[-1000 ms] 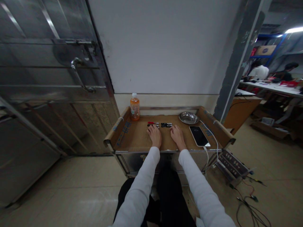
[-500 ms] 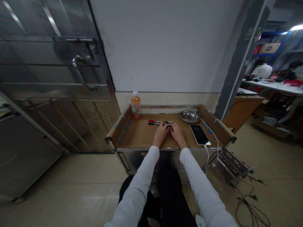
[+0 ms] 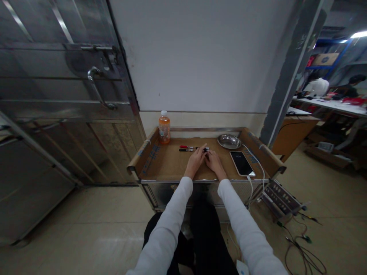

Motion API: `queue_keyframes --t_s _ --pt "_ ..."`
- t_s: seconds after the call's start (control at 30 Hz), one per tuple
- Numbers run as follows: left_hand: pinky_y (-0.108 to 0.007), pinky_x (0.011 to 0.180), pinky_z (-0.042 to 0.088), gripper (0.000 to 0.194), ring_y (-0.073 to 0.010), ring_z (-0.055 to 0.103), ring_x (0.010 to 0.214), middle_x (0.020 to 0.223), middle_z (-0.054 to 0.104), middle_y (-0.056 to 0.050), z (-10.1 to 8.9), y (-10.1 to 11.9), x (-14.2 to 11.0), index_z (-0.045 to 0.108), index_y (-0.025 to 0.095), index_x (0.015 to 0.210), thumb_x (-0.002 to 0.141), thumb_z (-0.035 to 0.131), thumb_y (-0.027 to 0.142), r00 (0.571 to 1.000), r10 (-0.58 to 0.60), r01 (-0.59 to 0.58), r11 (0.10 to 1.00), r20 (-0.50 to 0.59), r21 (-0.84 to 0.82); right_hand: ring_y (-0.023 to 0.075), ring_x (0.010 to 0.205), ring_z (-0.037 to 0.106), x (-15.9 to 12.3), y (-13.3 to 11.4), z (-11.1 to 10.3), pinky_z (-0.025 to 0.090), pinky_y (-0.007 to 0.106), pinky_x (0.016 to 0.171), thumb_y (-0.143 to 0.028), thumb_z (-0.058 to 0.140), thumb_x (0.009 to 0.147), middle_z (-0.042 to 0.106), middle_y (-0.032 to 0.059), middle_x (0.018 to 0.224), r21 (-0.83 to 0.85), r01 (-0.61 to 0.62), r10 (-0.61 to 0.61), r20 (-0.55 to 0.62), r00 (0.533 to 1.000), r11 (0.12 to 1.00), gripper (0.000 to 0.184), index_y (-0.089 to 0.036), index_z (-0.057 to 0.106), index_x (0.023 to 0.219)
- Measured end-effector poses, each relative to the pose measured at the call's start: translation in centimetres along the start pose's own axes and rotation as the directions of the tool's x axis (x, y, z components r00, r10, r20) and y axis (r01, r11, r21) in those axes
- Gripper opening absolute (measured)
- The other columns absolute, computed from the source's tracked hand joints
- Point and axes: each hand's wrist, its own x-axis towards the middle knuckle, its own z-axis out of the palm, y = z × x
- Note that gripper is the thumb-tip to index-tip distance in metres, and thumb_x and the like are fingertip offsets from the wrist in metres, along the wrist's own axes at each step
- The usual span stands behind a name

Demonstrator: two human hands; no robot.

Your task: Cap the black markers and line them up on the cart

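Both my hands rest on a cardboard-lined metal cart (image 3: pixel 163 165) in front of me. My left hand (image 3: pixel 195 161) and my right hand (image 3: pixel 214 162) meet at a black marker (image 3: pixel 205 149) and their fingers close on it from either side. Just left of the hands lie a red-capped marker (image 3: pixel 185 146) and another black marker (image 3: pixel 185 150), side by side. Both sleeves are white.
An orange drink bottle (image 3: pixel 164 130) stands at the cart's back left and a steel bowl (image 3: pixel 228 141) at the back right. A phone (image 3: pixel 242 163) lies on its cable by my right hand. A metal door (image 3: pixel 71 95) is left; people sit at a far-right table (image 3: pixel 329 104).
My left hand has moved right, from beside the red marker over to the black marker, and my right hand has closed in to meet it. The camera view has shifted slightly.
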Motion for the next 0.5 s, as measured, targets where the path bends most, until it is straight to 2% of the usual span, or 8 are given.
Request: queue_keyframes --t_s 0.17,0.37,0.5 --pt "-0.029 0.092 0.049 0.03 -0.015 0.062 0.102 0.113 0.06 -0.006 0.0 -0.2 0.0 0.05 0.022 0.123 0.093 0.046 0.023 1.0 -0.003 0.003 1.0 -0.022 0.003 0.0222 0.103 0.052 0.1 0.2 0.2 0.039 0.035 0.092 -0.021 0.048 0.089 0.061 0.0124 0.111 0.022 0.008 -0.007 -0.021 1.0 1.0 0.02 -0.015 0.059 0.105" --pt "-0.031 0.089 0.051 0.029 -0.0152 0.062 0.094 0.107 0.06 -0.009 0.5 -0.9 0.2 0.048 0.017 0.119 0.093 0.047 0.028 0.973 -0.116 0.1 0.991 -0.199 -0.089 0.0217 0.099 0.054 0.2 0.5 0.3 0.041 0.034 0.09 -0.022 0.047 0.091 0.063 0.0105 0.106 0.081 0.009 -0.003 -0.071 0.997 0.997 0.019 -0.017 0.061 0.102" --pt "-0.032 0.088 0.05 0.026 -0.0152 0.061 0.092 0.105 0.059 -0.009 0.6 -1.1 0.3 0.047 0.017 0.117 0.093 0.046 0.029 0.952 -0.147 0.12 0.986 -0.267 -0.116 0.0213 0.099 0.054 0.1 0.3 0.0 0.042 0.033 0.088 -0.022 0.048 0.091 0.063 0.0103 0.105 0.084 -0.003 0.009 -0.074 0.997 0.996 0.019 -0.017 0.062 0.101"
